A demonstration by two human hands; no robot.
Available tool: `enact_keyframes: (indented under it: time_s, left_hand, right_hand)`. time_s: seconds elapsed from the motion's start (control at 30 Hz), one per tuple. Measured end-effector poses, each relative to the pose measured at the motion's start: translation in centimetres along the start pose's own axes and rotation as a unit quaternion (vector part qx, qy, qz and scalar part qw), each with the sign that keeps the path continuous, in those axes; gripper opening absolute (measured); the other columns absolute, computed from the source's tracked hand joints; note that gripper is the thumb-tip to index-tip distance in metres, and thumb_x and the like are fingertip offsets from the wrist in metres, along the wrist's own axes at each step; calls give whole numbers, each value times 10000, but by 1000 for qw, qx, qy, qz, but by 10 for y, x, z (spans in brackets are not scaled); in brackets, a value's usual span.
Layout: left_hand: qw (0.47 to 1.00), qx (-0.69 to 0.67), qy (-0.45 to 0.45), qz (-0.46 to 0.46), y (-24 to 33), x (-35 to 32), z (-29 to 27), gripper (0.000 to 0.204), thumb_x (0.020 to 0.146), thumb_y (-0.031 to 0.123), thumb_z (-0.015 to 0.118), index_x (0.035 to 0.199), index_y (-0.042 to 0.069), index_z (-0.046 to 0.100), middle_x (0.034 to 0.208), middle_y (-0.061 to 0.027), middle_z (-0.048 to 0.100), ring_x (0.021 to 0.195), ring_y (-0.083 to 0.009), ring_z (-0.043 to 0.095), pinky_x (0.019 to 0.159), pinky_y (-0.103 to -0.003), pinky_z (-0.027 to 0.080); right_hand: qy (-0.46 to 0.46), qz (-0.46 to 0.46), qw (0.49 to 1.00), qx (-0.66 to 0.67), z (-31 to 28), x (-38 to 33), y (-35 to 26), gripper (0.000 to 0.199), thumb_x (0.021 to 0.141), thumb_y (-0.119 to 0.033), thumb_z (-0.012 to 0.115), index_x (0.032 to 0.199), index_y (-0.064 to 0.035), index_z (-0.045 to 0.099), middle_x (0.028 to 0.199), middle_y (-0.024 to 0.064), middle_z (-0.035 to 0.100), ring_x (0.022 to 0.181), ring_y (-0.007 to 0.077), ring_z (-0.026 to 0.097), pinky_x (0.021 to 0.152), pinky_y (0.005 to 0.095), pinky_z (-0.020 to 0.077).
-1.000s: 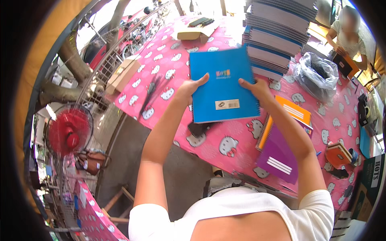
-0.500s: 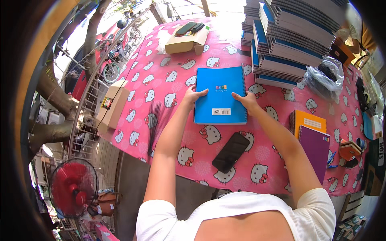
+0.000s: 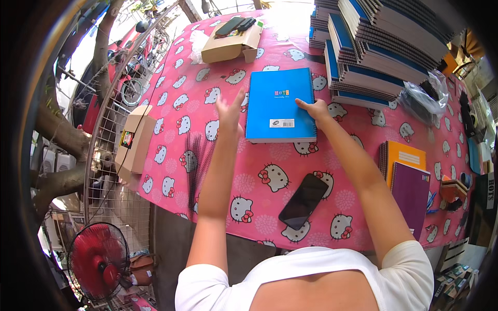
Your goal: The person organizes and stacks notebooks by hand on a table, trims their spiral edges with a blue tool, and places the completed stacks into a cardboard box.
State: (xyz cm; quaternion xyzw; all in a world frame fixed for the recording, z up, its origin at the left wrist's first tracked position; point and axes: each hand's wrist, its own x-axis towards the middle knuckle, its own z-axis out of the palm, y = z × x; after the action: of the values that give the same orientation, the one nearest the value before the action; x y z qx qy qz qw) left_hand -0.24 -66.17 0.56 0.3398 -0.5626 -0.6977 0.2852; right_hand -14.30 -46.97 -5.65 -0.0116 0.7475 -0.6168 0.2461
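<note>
A blue spiral notebook [image 3: 280, 106] lies flat on the pink patterned table cover, its thick white page edge facing me. Coils show along both its left and right sides; whether it is one notebook or a pile I cannot tell. My right hand [image 3: 317, 112] grips the right edge, thumb on the cover and the other fingers mostly hidden. Slightly blurred, my left hand [image 3: 230, 111] is raised just off the left edge, fingers apart and holding nothing. Nearer to me lies a black phone [image 3: 303, 202].
Tall stacks of blue notebooks [image 3: 371, 57] stand at the back right beside a plastic bag [image 3: 425, 101]. Orange [image 3: 407, 155] and purple notebooks [image 3: 410, 194] lie at right. Dark thin strands [image 3: 192, 166], a cardboard box [image 3: 231, 46], another box [image 3: 136, 142] and a red fan [image 3: 98, 262] are leftward.
My left hand has let go of the blue notebook and moved off to its left. The notebook has slid a little farther from me, with my right hand still on it.
</note>
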Motion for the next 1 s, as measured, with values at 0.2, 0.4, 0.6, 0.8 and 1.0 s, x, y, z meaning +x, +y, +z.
enact_keyframes:
  time_s: [0.2,0.4,0.6,0.8,1.0]
  left_hand:
    - [846,-314,129,-411,-50,-128,-11,1043,709,404,793,1451,84,134,1498,-109,152,1385,-309,92,1057,-644,96]
    - [915,-350,-21,-198,-109,-73,38,727,833,424,662,1392,101,329,1457,-141,284,1339,-304,261,1068,-622,131]
    - [895,-365,27,-254,-111,-2,64,401,960,268,492,1314,94,418,1341,-129,434,1234,-320,419,986,-644,311]
    - [899,-354,146,-210,-136,101,45,281,972,134,431,1248,89,456,1224,-104,519,1146,-300,493,922,-700,338]
    - [886,-301,214,-281,-83,71,133,430,843,-68,546,1243,52,446,1130,-72,583,931,-195,592,842,-510,483]
  right_hand:
    - [-4,84,992,97,4,5,-13,661,686,-345,824,1037,149,560,990,233,615,826,297,649,688,420,556]
    - [-58,21,987,148,7,35,-5,515,736,-242,768,1054,118,580,958,174,640,761,270,656,668,390,557]
    - [-18,-73,996,36,13,54,-23,466,721,-294,779,942,94,643,910,162,656,735,211,653,624,320,526]
    - [-34,-96,995,10,55,106,-41,610,707,-387,773,975,138,615,960,233,647,835,284,663,683,351,518]
    - [72,-41,992,-96,-1,143,-43,717,737,-478,741,1012,164,579,1024,227,621,935,288,627,755,373,511]
